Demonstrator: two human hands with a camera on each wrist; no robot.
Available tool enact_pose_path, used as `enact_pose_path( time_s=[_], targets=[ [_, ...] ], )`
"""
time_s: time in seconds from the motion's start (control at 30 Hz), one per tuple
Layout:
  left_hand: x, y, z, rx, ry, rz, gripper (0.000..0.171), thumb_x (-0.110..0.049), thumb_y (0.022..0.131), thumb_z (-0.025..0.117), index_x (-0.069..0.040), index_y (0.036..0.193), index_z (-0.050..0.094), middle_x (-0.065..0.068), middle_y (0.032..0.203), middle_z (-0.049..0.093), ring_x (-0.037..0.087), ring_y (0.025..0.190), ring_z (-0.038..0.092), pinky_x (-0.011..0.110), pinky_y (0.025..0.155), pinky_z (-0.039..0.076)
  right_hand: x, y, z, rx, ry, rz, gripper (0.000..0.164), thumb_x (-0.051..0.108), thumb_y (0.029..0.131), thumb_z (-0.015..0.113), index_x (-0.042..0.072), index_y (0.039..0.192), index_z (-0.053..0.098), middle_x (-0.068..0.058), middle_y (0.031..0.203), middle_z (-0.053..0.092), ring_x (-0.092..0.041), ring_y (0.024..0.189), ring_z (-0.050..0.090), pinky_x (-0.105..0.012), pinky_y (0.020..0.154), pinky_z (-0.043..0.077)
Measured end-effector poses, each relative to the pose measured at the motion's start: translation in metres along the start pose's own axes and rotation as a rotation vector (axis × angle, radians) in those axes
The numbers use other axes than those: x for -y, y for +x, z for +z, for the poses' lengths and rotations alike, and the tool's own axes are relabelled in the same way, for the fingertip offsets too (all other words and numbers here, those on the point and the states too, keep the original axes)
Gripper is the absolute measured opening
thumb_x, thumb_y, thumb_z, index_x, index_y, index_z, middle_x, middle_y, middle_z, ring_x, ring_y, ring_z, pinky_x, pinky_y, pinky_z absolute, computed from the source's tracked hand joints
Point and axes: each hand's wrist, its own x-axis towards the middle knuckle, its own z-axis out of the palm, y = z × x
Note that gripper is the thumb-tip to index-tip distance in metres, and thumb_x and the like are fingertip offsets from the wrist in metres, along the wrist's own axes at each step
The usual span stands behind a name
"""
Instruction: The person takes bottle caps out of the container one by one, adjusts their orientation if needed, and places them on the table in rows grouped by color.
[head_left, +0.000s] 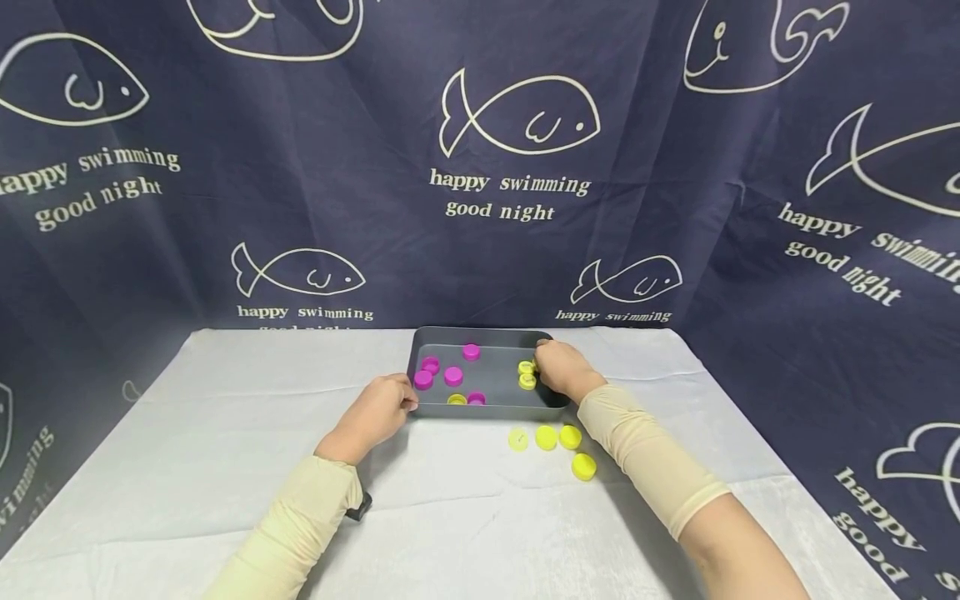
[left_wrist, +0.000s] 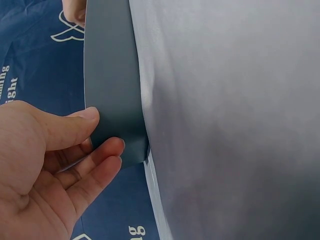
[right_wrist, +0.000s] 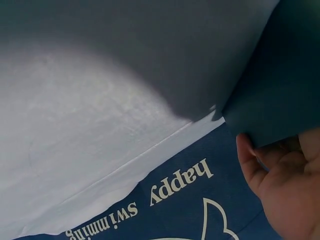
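A dark grey rectangular tray (head_left: 495, 412) sits on the white-covered table, with several magenta caps (head_left: 453, 377) toward its left side. Yellow caps (head_left: 527, 382) lie inside it at the right, one partly hidden by my right hand, and another yellow cap (head_left: 457, 400) is by the front wall. My left hand (head_left: 378, 410) grips the tray's front left corner; in the left wrist view its thumb is at the rim and its fingers are against the wall. At the far right corner, my right hand (head_left: 566, 367) holds the tray's edge, fingertips on the outer wall in the right wrist view.
Several yellow caps (head_left: 546, 437) lie on the white cloth (head_left: 450, 517) in front of the tray, near my right forearm. Behind the table hangs a dark blue curtain (head_left: 390, 167) printed with fish and lettering.
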Motion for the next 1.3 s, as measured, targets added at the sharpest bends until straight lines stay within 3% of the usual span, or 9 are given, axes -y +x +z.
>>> enact_pose_path(
  time_s=[0.2,0.47,0.63,0.7,0.8,0.9,1.03,1.17,1.3],
  targets=[
    [0.000,0.000,0.001,0.000,0.007,0.003,0.014,0.010,0.081,0.069,-0.002,0.078,0.075,-0.003,0.076,0.058,0.012,0.073,0.057,0.030,0.073,0.056,-0.001,0.001,0.002,-0.021,0.016,-0.008,0.019,0.000,0.076,0.068,0.011,0.063,0.059,-0.002,0.077,0.052,-0.023,0.063,0.057,-0.042,0.068,0.057],
    [0.001,0.001,-0.001,-0.001,-0.013,0.007,0.013,0.011,0.080,0.069,-0.001,0.079,0.075,-0.001,0.078,0.060,0.013,0.074,0.058,0.029,0.073,0.056,-0.002,0.004,0.001,0.049,0.074,0.039,0.032,-0.001,0.079,0.064,0.016,0.056,0.049,-0.001,0.060,0.051,-0.021,0.059,0.049,-0.043,0.065,0.053],
    [0.000,0.000,-0.001,0.010,-0.016,0.001,0.014,0.011,0.081,0.069,-0.001,0.080,0.075,-0.001,0.079,0.061,0.013,0.075,0.059,0.030,0.075,0.057,-0.003,0.003,-0.002,0.044,0.135,0.004,0.041,-0.006,0.076,0.061,0.018,0.054,0.036,0.004,0.055,0.032,-0.018,0.056,0.034,-0.034,0.055,0.037],
    [0.000,0.000,0.000,0.011,-0.015,0.000,0.014,0.011,0.080,0.069,-0.001,0.080,0.075,-0.002,0.079,0.060,0.013,0.076,0.059,0.030,0.075,0.057,-0.004,0.002,-0.003,0.044,0.162,-0.004,0.039,-0.007,0.075,0.060,0.017,0.055,0.038,0.003,0.056,0.031,-0.018,0.057,0.033,-0.032,0.056,0.033],
    [0.001,-0.001,0.000,0.002,-0.008,0.001,0.014,0.011,0.079,0.069,-0.001,0.080,0.076,-0.002,0.079,0.060,0.014,0.076,0.061,0.030,0.076,0.057,-0.005,0.000,-0.005,0.020,0.191,0.021,0.023,-0.005,0.076,0.063,0.012,0.065,0.054,0.002,0.064,0.049,-0.018,0.064,0.049,-0.034,0.063,0.046],
    [0.002,-0.001,0.001,-0.001,-0.006,-0.001,0.014,0.012,0.079,0.069,-0.001,0.080,0.076,-0.002,0.079,0.060,0.014,0.076,0.061,0.030,0.076,0.057,-0.005,-0.004,-0.008,-0.008,0.252,0.083,0.014,-0.003,0.077,0.066,0.006,0.088,0.064,-0.005,0.083,0.064,-0.024,0.080,0.062,-0.042,0.077,0.054],
    [0.002,-0.001,0.001,0.000,0.000,0.001,0.015,0.011,0.079,0.069,-0.002,0.078,0.075,-0.002,0.078,0.060,0.013,0.075,0.059,0.030,0.075,0.056,-0.004,-0.012,-0.014,-0.055,0.375,0.141,0.030,-0.001,0.082,0.067,0.001,0.111,0.058,-0.010,0.090,0.063,-0.027,0.083,0.061,-0.045,0.079,0.053],
    [0.002,0.000,0.001,0.003,0.002,0.003,0.014,0.011,0.080,0.069,-0.002,0.078,0.075,-0.002,0.078,0.060,0.013,0.075,0.059,0.030,0.075,0.056,-0.003,-0.022,-0.016,-0.114,0.461,0.124,0.045,0.000,0.087,0.068,0.000,0.130,0.056,-0.009,0.095,0.061,-0.024,0.085,0.057,-0.044,0.082,0.052],
    [0.001,0.000,0.000,0.008,-0.009,-0.008,0.014,0.010,0.081,0.069,-0.002,0.079,0.075,-0.003,0.078,0.060,0.012,0.075,0.058,0.030,0.074,0.056,-0.001,-0.036,-0.019,-0.160,0.510,0.118,0.035,0.004,0.089,0.069,0.002,0.123,0.066,-0.009,0.097,0.059,-0.019,0.082,0.053,-0.039,0.078,0.050]
  ],
)
